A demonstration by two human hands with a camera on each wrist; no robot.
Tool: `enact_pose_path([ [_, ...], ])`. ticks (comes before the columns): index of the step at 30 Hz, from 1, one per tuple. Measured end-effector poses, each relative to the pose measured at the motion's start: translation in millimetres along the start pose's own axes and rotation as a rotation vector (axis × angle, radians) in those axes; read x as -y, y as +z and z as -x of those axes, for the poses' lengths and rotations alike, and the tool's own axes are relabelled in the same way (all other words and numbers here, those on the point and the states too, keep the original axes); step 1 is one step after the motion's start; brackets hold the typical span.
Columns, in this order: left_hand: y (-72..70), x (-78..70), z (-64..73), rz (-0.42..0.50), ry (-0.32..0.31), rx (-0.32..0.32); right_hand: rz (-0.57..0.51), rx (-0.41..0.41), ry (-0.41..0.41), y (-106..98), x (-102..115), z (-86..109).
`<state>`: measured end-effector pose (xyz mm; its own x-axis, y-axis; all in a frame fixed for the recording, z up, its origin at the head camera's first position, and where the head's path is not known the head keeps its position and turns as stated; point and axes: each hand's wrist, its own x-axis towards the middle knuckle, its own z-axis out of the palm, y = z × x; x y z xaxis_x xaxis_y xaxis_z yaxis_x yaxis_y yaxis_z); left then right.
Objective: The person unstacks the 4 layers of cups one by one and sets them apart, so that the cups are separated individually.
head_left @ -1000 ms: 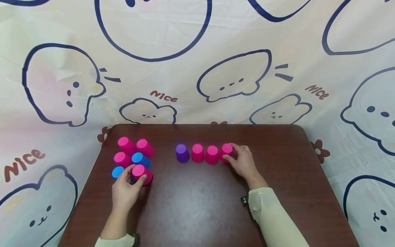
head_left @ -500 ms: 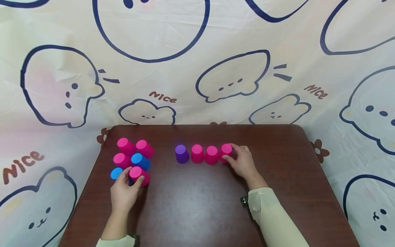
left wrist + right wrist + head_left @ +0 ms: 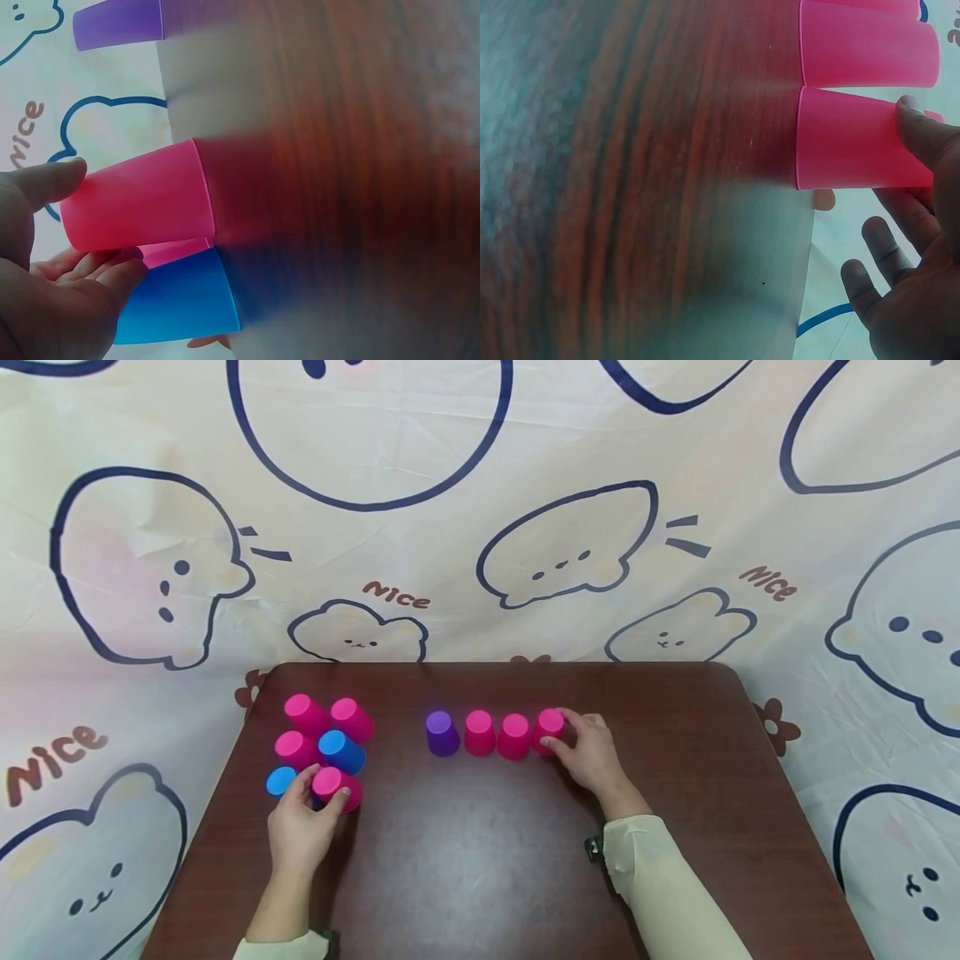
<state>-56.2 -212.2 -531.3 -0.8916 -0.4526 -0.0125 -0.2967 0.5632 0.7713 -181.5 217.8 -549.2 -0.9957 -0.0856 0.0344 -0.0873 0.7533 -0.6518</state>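
Upside-down plastic cups stand on the table. At the left group, my left hand (image 3: 300,831) grips a pink cup (image 3: 339,790) between thumb and fingers. Right beside that cup is a blue cup (image 3: 180,300), partly covered by the same hand in the head view. Another blue cup (image 3: 342,752) stands just behind. My right hand (image 3: 594,758) holds the right-end pink cup (image 3: 548,732) of a row, its thumb in front and a finger behind. Two more pink cups (image 3: 480,733) and a purple cup (image 3: 442,735) continue this row leftward.
Three pink cups (image 3: 306,714) fill the back of the left group. The brown table (image 3: 480,877) ends at a far edge against a cartoon-printed cloth (image 3: 450,552), which also hangs along both sides. A gap of bare tabletop separates the left group from the row.
My left hand and its pink cup have shifted slightly left, closer against the front blue cup, which has also slid a little left. The right hand stays still on its cup.
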Motion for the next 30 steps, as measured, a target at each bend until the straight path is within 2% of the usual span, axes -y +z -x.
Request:
enact_pose_path([
  [11, -3.2, -4.8, 0.2, -0.007, 0.016, -0.011, -0.001, 0.0, 0.002, 0.4, 0.0, 0.4],
  [19, -6.1, -9.9, -0.7, 0.004, 0.006, -0.004, -0.007, 0.006, 0.014, 0.6, -0.1, 0.1],
  [25, -9.2, -20.2, -3.4, -0.003, 0.042, -0.026, -0.015, 0.006, 0.017, 1.2, -0.4, 0.1],
  [30, -9.8, -33.0, -4.9, -0.013, 0.109, -0.052, -0.012, 0.002, 0.011, 0.7, -0.8, 0.7],
])
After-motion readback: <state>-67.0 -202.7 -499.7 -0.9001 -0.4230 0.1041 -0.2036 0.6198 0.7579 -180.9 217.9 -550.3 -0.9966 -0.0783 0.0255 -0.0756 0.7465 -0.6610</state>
